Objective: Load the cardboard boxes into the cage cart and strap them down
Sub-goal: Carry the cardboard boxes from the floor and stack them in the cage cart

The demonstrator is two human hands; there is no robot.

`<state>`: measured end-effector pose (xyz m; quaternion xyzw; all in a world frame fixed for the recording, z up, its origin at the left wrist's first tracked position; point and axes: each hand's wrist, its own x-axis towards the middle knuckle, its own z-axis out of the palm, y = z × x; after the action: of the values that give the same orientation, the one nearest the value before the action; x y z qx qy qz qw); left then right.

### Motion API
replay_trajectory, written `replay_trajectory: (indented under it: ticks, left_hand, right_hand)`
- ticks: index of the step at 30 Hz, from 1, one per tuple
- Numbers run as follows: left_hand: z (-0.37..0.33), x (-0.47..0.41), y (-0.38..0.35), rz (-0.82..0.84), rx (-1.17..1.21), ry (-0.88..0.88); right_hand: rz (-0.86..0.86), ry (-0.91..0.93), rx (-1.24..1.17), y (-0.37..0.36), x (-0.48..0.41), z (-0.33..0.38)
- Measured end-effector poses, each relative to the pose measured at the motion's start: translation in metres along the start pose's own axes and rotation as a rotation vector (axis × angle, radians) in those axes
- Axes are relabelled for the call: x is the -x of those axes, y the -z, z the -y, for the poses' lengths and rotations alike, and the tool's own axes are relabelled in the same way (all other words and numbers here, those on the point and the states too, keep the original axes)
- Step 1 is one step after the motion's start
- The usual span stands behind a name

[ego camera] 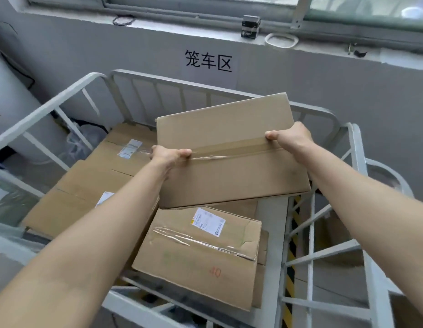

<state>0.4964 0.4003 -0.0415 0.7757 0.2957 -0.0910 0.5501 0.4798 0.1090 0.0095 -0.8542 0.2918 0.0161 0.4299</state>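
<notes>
Right now a flat, taped cardboard box is held in the air over the open top of the cage cart, tilted so its far right corner rides highest. The left hand is closed on the box's left edge, thumb lying on the clear tape seam, and the right hand is closed on the right edge in the same way; the fingers underneath are hidden. Below it, a labelled box lies near the front of the cart, skewed against the rails, and a wider layer of boxes fills the left and back.

To do this step well, I would level the box first, then lower it flat rather than drop it, since a slanted landing on the skewed box below would leave it rocking. The open spot looks to be the right rear part, above the labelled box and against the back rail. Squaring the edges to the rails matters more than speed, because a strap grips only a tidy stack. Fingers should slide out sideways as the weight settles, to avoid a pinch between cardboard and steel. No strap shows anywhere in view, so strapping is still to come.
</notes>
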Motion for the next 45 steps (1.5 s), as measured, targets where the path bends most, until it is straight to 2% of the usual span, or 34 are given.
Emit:
replay_trajectory:
  ticks: [7,15,26,35,45]
  left_hand:
    - [-0.013,-0.123,-0.010,0.093,-0.198,-0.008]
    - [0.003,-0.216,-0.058,0.235,-0.292,-0.006]
    - [0.056,-0.278,-0.134,0.342,-0.392,0.038]
    - [0.117,-0.320,-0.177,0.304,-0.466,0.166]
    - [0.166,-0.356,-0.203,0.324,-0.540,0.180]
  right_hand:
    - [-0.049,-0.170,-0.022,-0.089,-0.062,0.005]
    - [-0.066,-0.333,-0.042,-0.151,-0.116,-0.036]
    - [-0.095,-0.457,-0.058,-0.193,-0.168,-0.108]
    - [0.004,-0.503,-0.056,-0.239,-0.215,-0.165]
    - [0.078,-0.527,-0.142,-0.283,-0.242,-0.217]
